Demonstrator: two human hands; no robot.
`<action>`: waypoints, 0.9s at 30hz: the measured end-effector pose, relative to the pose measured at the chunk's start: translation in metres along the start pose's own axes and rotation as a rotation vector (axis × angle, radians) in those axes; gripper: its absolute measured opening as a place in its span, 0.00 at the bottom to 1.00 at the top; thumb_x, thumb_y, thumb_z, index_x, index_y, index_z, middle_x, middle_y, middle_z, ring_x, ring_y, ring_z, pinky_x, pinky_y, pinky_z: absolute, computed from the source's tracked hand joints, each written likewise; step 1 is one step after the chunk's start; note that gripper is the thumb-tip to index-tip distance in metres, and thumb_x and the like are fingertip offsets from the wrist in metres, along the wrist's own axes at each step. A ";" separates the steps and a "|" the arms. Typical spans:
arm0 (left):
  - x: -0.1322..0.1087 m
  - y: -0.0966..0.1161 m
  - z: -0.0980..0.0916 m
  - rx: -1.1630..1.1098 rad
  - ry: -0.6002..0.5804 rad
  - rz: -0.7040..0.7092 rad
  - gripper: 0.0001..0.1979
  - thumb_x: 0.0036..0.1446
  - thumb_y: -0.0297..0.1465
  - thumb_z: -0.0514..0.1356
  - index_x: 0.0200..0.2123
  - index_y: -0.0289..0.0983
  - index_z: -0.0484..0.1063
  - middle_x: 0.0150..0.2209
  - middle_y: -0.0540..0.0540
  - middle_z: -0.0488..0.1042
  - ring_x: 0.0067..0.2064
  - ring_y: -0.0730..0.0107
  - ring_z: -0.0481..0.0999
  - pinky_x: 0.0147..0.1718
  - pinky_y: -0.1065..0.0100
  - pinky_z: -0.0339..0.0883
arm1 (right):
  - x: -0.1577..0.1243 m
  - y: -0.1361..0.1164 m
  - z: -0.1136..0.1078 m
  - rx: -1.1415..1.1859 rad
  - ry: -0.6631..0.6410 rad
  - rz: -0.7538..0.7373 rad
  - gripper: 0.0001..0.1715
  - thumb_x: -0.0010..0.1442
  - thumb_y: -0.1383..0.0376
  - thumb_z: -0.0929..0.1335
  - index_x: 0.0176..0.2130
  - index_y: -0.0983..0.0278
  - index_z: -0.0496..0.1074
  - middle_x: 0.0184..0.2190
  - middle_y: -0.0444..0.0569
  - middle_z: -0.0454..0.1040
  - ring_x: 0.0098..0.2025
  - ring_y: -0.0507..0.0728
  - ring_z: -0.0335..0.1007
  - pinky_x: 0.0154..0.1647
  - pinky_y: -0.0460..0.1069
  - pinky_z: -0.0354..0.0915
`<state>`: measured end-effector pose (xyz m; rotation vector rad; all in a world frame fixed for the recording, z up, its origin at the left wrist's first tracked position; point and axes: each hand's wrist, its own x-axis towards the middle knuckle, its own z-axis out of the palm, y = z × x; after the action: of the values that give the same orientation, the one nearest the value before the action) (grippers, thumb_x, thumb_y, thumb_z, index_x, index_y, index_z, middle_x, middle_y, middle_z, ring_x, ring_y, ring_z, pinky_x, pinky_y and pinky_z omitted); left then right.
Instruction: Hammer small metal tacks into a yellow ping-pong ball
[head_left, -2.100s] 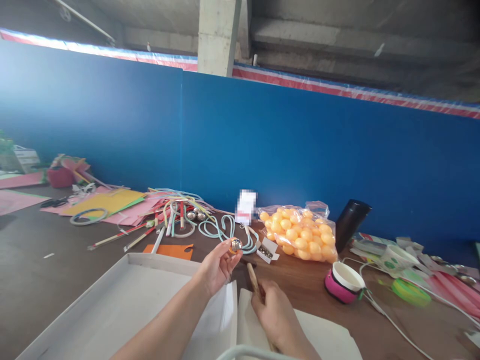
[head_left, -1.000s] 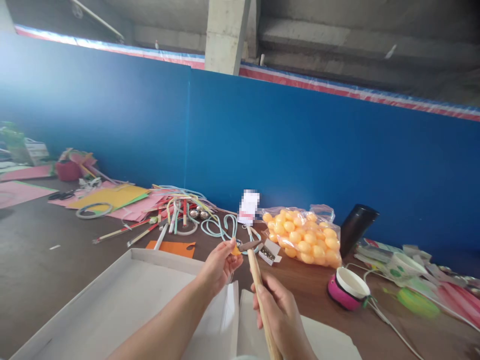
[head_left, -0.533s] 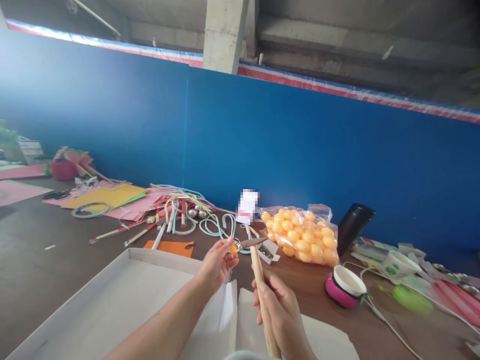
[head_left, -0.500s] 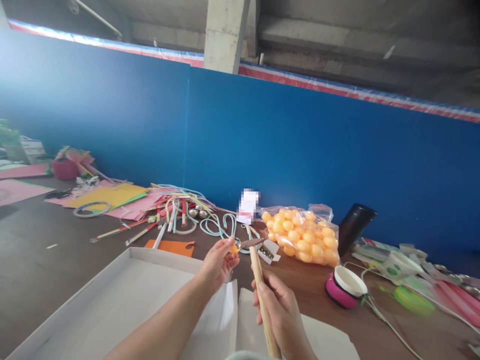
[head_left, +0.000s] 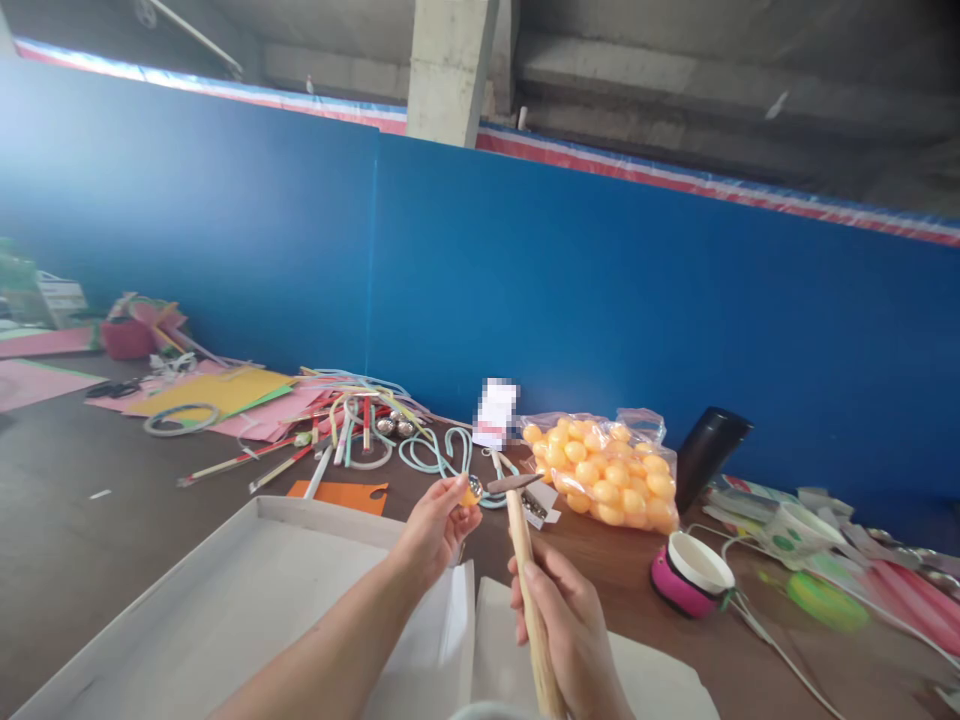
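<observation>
Between thumb and fingers, my left hand (head_left: 442,520) pinches a small round piece (head_left: 472,491), shiny silver with some orange. My right hand (head_left: 562,610) is wrapped round the wooden handle of a hammer (head_left: 534,600). The dark, pointed hammer head (head_left: 514,484) is just right of the round piece, with a small gap between them. Both hands are raised over a white open box (head_left: 255,590) and its flap.
Behind the hands lie a bag of orange balls (head_left: 607,470), a small box of metal parts (head_left: 540,500) and coloured cords (head_left: 435,452). A black cylinder (head_left: 712,450) and a pink-banded cup (head_left: 691,575) stand right. Coloured paper (head_left: 217,388) lies left.
The hammer in my right hand has moved slightly right, away from the round piece. My left hand has hardly moved and keeps its pinch.
</observation>
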<state>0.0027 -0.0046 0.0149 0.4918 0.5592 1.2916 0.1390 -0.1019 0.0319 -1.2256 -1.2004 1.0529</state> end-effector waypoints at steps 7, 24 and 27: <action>0.001 -0.001 0.000 0.002 0.037 -0.004 0.09 0.48 0.31 0.63 0.30 0.33 0.66 0.25 0.50 0.70 0.23 0.82 0.70 0.30 0.75 0.71 | -0.003 -0.002 -0.002 0.042 -0.015 -0.026 0.20 0.57 0.55 0.64 0.44 0.66 0.69 0.22 0.44 0.68 0.18 0.49 0.61 0.18 0.44 0.60; -0.004 0.000 0.005 0.098 0.081 -0.031 0.13 0.46 0.34 0.65 0.29 0.34 0.65 0.23 0.52 0.68 0.20 0.83 0.68 0.18 0.80 0.65 | 0.003 0.006 0.004 0.036 0.052 -0.030 0.27 0.53 0.52 0.66 0.46 0.67 0.70 0.18 0.43 0.67 0.16 0.51 0.61 0.16 0.45 0.60; -0.003 -0.001 0.006 0.086 0.062 -0.035 0.12 0.47 0.33 0.65 0.29 0.34 0.64 0.23 0.52 0.68 0.20 0.81 0.69 0.20 0.78 0.67 | 0.004 0.006 0.005 0.042 0.068 -0.017 0.26 0.52 0.53 0.67 0.45 0.67 0.71 0.18 0.43 0.66 0.17 0.51 0.61 0.15 0.44 0.60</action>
<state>0.0066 -0.0084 0.0188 0.5122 0.6747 1.2566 0.1352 -0.0971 0.0264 -1.2074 -1.1299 1.0111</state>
